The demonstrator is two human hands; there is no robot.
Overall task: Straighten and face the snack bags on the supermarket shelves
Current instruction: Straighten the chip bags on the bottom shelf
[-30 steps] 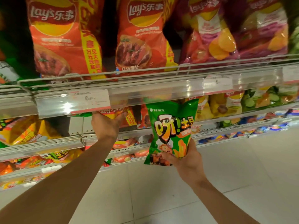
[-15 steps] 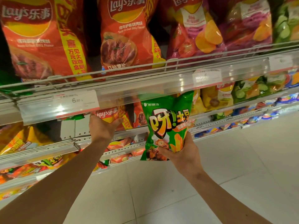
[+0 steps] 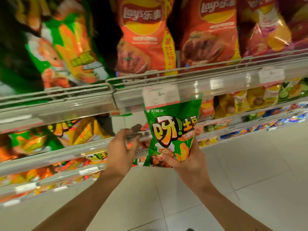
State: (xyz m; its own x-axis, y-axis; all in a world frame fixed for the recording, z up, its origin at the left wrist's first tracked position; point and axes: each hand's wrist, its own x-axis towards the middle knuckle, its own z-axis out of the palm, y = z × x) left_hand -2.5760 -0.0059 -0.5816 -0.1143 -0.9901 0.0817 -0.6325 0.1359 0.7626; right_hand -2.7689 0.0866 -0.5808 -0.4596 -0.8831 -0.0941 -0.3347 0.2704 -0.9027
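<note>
My right hand (image 3: 188,162) grips the bottom of a small green snack bag (image 3: 173,130), held upright in front of the shelf rail with its printed face toward me. My left hand (image 3: 122,147) hovers just left of the bag, fingers spread, holding nothing, in front of the lower shelf edge. On the upper shelf stand large orange Lay's bags (image 3: 145,35) and, further left, a matching green bag (image 3: 66,47) that leans sideways. More green and yellow bags (image 3: 80,132) lie on the shelf below, to the left.
A clear price rail (image 3: 216,84) with a white price tag (image 3: 160,95) runs across just above the held bag. Purple Lay's bags (image 3: 266,25) stand at the upper right. Lower shelves with mixed snacks extend right. The pale tiled floor (image 3: 241,172) lies below.
The view has swung left, showing the green bags on the upper shelf. My left hand has come off the lower shelf and opened beside the held bag. The right hand still holds the bag.
</note>
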